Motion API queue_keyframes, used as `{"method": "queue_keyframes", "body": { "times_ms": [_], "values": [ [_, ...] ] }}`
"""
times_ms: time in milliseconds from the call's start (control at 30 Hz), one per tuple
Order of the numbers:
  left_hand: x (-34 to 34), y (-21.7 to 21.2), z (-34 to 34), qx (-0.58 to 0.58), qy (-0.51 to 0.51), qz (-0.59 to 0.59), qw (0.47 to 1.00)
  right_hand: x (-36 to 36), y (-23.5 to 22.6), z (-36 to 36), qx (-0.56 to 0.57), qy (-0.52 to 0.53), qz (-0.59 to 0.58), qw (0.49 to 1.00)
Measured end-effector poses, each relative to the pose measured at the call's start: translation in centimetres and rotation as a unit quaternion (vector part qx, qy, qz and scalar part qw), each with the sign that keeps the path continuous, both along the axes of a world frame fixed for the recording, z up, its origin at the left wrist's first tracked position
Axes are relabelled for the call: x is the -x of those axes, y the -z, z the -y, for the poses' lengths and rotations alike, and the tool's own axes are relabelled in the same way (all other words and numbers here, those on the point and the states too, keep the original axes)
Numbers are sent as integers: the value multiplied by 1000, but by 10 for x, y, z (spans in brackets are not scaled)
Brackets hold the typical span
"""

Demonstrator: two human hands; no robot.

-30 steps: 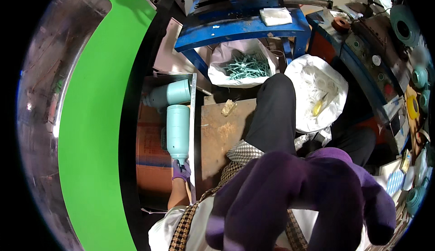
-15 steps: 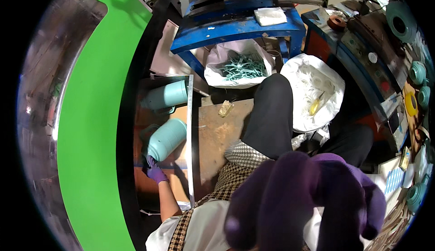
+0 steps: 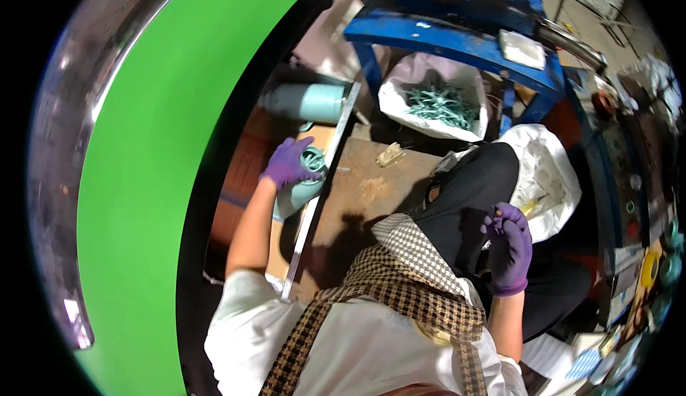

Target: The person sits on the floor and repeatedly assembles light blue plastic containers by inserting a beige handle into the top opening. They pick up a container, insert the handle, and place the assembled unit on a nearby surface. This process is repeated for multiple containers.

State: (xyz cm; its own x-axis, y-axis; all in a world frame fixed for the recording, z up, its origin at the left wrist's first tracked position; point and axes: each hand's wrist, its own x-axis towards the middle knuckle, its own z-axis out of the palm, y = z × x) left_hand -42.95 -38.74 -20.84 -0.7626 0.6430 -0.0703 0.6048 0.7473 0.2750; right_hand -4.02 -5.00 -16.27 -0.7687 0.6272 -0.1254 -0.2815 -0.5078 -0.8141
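My left hand (image 3: 287, 163), in a purple glove, is closed around the neck end of a teal plastic jug (image 3: 294, 200). The jug's ringed mouth faces up toward me. It stands tilted in a shallow open box with a metal rim. Beyond it, a second teal jug (image 3: 309, 102) lies on its side in the same box. My right hand (image 3: 509, 247), also purple-gloved, is raised over my right leg. Its fingers are curled together; whether something small sits at their tips, I cannot make out.
A bright green panel (image 3: 143, 203) curves along the left. Ahead stands a blue table (image 3: 436, 39), with a white sack (image 3: 395, 103) of teal scraps below. Another white sack (image 3: 564, 182) holds translucent rings. A small yellowish block (image 3: 389, 154) lies on the brown board (image 3: 357, 203).
My left hand has shifted forward and right, and the jug it touches has turned from lying to mouth-up. My right hand has drawn back from close to the camera to above my leg.
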Motion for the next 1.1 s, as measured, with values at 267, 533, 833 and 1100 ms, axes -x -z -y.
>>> {"method": "queue_keyframes", "body": {
  "times_ms": [267, 533, 833, 1100],
  "values": [
    [-32, -13, -16, -74, 136, -30, 988, 17, 18, 30, -505, 6, 66, 860],
    [-185, -118, -159, -392, 288, -222, 845, 47, -22, 75, -713, 97, 45, 693],
    [-226, -79, -220, -412, 299, -195, 839, 18, 2, 44, -722, 80, 174, 665],
    [-235, -66, -220, -346, 339, -165, 859, 10, 15, 41, -667, -14, 218, 712]
  ]
}}
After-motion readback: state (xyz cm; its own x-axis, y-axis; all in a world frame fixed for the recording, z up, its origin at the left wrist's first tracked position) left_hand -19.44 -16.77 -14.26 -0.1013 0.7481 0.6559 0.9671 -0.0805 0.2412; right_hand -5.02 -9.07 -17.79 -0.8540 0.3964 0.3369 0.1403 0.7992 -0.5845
